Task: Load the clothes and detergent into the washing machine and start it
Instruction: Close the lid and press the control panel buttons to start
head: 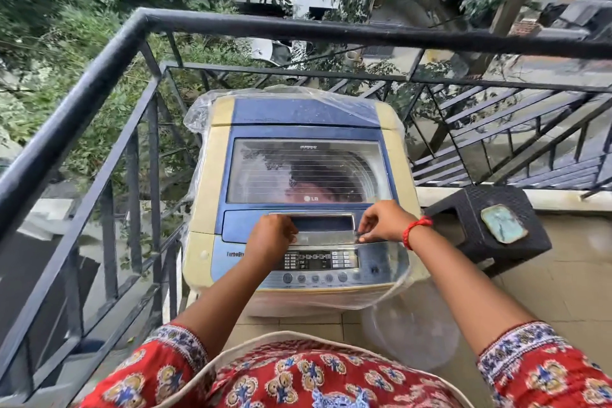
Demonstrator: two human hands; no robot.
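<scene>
Clear plastic sheeting (pixel 394 268) is pinched by the closed fingertips of the right hand (pixel 384 222) while the left hand (pixel 273 238), fingers curled shut, grips it beside the lid handle (pixel 323 225); beyond the fingers the washing machine (pixel 304 195) lid stays shut, so the cover should be peeled back evenly.

Both hands (pixel 271 237) (pixel 384 222) pinch the washing machine's (pixel 298 116) plastic cover (pixel 402 278).

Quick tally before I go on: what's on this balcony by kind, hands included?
Blue and cream top-loading washing machine, lid shut: 1
Clear plastic cover sheet draped over the machine: 1
Dark woven plastic stool: 1
Turquoise rectangular dish on the stool: 1
Bare hands at the lid handle, left hand and right hand: 2
Total: 6
</scene>
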